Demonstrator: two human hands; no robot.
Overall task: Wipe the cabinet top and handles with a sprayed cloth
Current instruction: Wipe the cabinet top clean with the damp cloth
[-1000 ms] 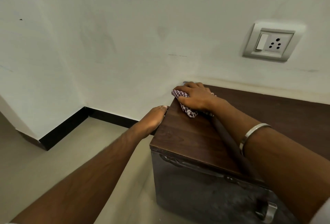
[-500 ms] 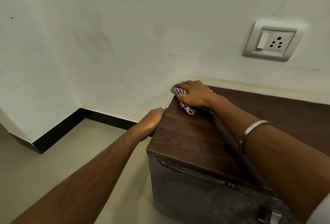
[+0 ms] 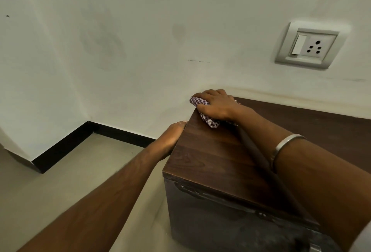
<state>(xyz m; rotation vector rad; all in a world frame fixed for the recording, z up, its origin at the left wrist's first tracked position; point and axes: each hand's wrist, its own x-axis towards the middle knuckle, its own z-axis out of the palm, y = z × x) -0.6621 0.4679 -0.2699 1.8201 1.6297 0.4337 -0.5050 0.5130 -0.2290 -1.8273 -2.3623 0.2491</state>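
A dark wooden cabinet [image 3: 216, 159] stands against the white wall, its brown top facing me. At the top's far left corner lies a checked purple-and-white cloth [image 3: 198, 102], bunched under my right hand [image 3: 214, 104], whose fingers curl over it. My left hand [image 3: 172, 137] rests against the cabinet's left side edge, fingers partly hidden behind it. A metal handle [image 3: 192, 190] runs along the upper front of the cabinet, and another handle's tip shows at the lower right [image 3: 315, 247].
A white switch and socket plate [image 3: 309, 45] sits on the wall above the cabinet. Beige floor [image 3: 70, 181] stretches to the left, edged by a black skirting board [image 3: 66, 145]. A metal bangle [image 3: 285, 143] circles my right wrist.
My right hand with the cloth stays at the far left corner, shifting only slightly. The view has drifted a little; my left hand keeps its place on the side edge.
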